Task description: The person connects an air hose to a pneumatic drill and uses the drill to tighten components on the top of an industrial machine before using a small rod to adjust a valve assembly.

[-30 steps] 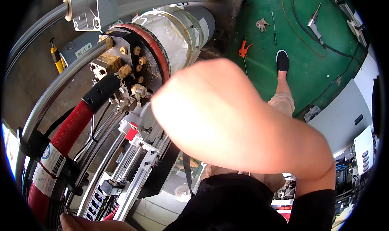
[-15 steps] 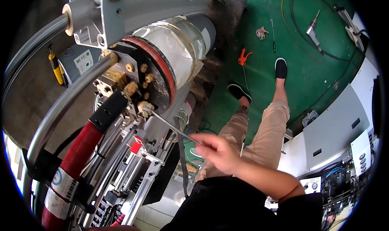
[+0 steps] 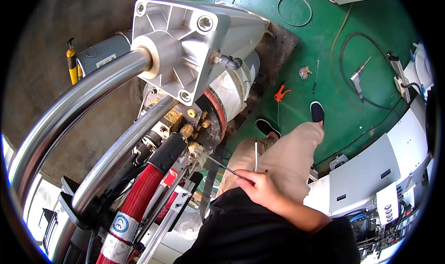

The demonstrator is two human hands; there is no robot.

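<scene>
My right hand is closed around one end of a long thin metal rod; my fingers hide whatever handle it has. The rod slants up and left, its far tip at a brass-coloured fitting on the machine head. Behind that fitting is a round black plate with a red rim, and more brass fittings sit on the block beside it. A thick red braided hose with a black sleeve joins the head close by. My left hand is out of view.
Two polished steel bars and a silver cast housing fill the left and top. On the green floor lie an orange air blow gun, a screwdriver, a crumpled rag and a pistol-shaped air tool. White cabinets stand right.
My view has shifted, so the machine appears lower and farther right, with more of the silver housing showing. My right hand still grips the rod, whose tip stays at the fitting.
</scene>
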